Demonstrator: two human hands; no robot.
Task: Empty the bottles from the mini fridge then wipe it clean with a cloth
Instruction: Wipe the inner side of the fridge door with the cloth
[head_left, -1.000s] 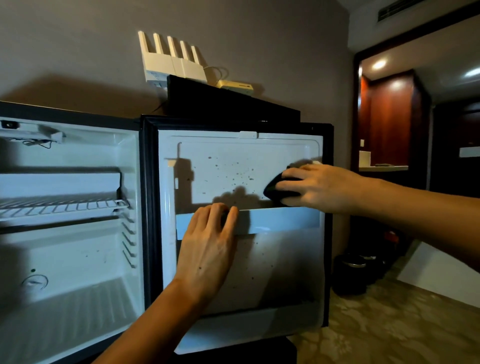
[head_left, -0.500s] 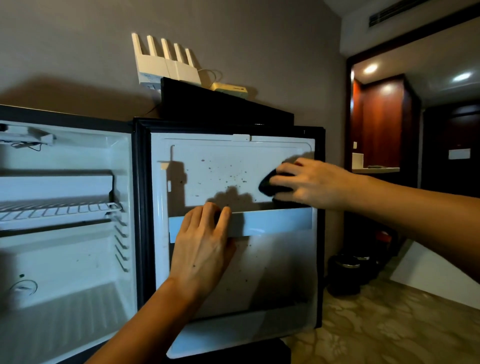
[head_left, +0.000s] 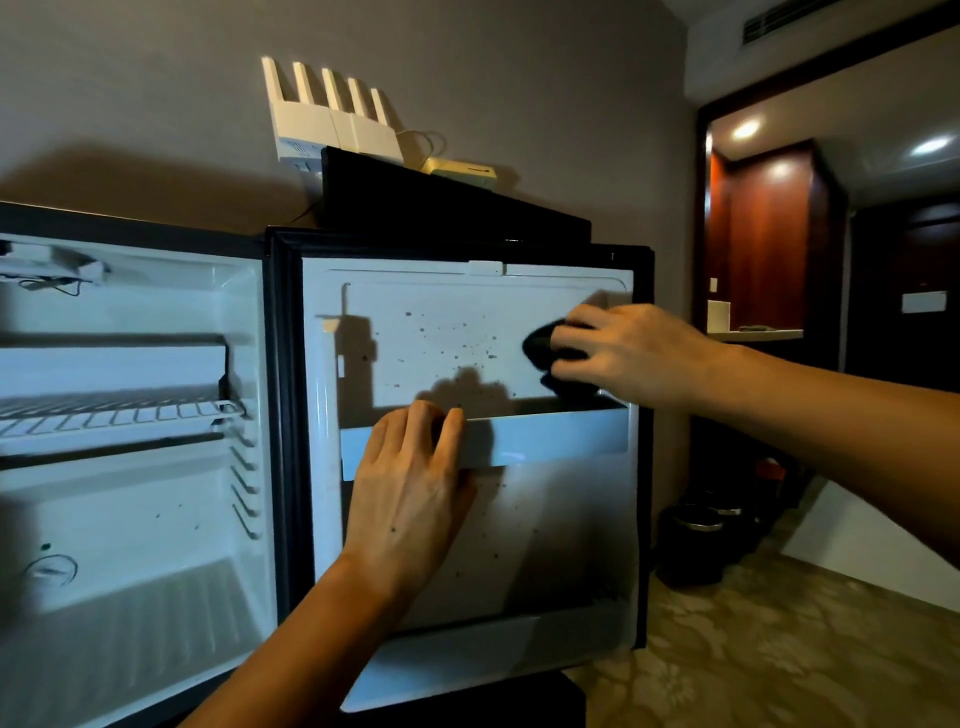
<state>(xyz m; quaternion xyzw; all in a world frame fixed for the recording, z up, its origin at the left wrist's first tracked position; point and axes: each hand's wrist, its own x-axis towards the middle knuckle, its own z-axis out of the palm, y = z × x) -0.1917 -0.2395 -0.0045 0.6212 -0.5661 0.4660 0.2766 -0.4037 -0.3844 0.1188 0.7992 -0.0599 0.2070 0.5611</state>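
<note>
Your left hand reaches up from the lower middle of the view, forearm rising at a slant, palm laid against the inner face of the open fridge door. Its fingers lie close together and bend over the top edge of the door shelf rail, with the thumb tucked along the rail's right side; the hand holds the rail and nothing else. Your right arm comes in from the right edge, nearly level, wrist slightly dropped. Your right hand sits against the upper right part of the door panel, just above the rail, knuckles toward you, fingers curled round a bunched dark cloth. The cloth pokes out past the fingertips to the left and below the hand, touching the white panel. Dark specks are scattered over the panel to the left of the cloth, between your two hands, and a few more dot the panel below the rail. The mini fridge stands open at the left, showing a wire shelf and a white interior with no bottles visible in it. On top of the fridge, behind the door, a white router with upright antennas leans against the wall beside a black box.
</note>
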